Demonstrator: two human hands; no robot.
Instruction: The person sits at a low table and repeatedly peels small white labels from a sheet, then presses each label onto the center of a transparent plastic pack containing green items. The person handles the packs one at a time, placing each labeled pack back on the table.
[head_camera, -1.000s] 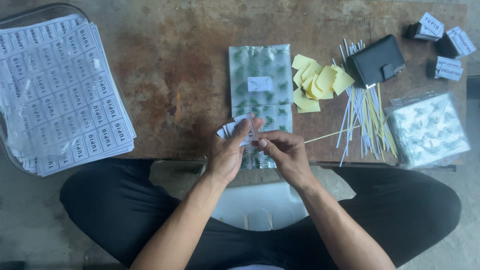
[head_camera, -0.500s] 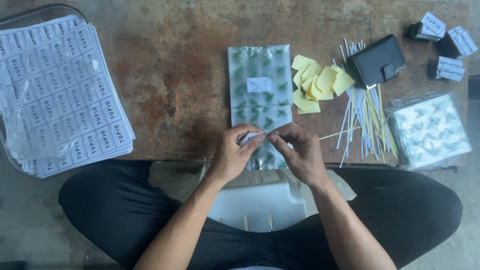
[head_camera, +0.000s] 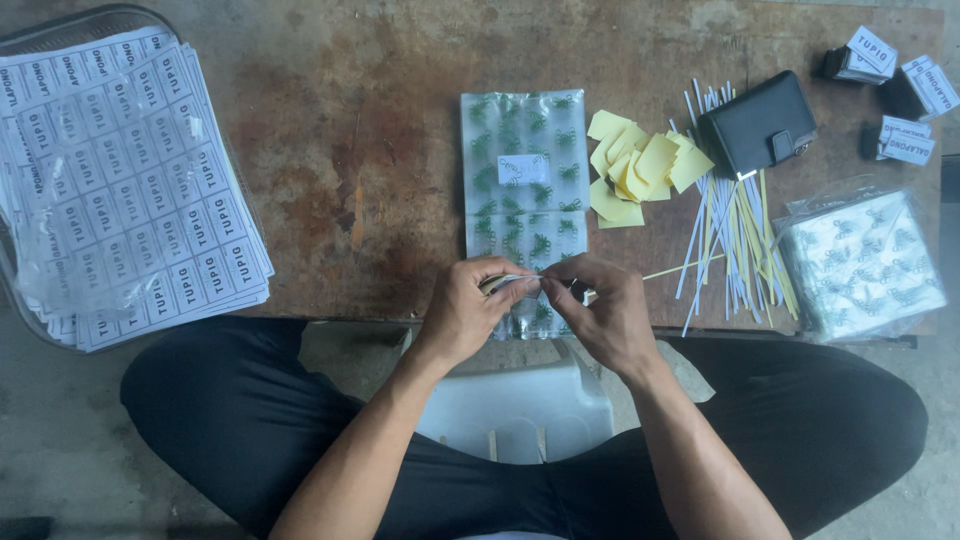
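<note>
My left hand and my right hand meet at the near edge of the worn brown table, fingertips pinched together on a small white label and a thin yellow stick that juts out to the right. Just beyond the hands lies a stack of clear plastic bags with green prints, its near end partly hidden under my fingers. What the fingers do to the label is too small to tell.
A stack of printed label sheets lies in a clear tray at the left. Yellow paper squares, loose white and yellow sticks, a black wallet, small labelled packs and a bagged bundle fill the right. A white plastic container sits between my knees.
Both hands have drawn closer together and slightly down toward the table's edge, folding the white label in between the fingertips; the yellow stick stays pointing right.
</note>
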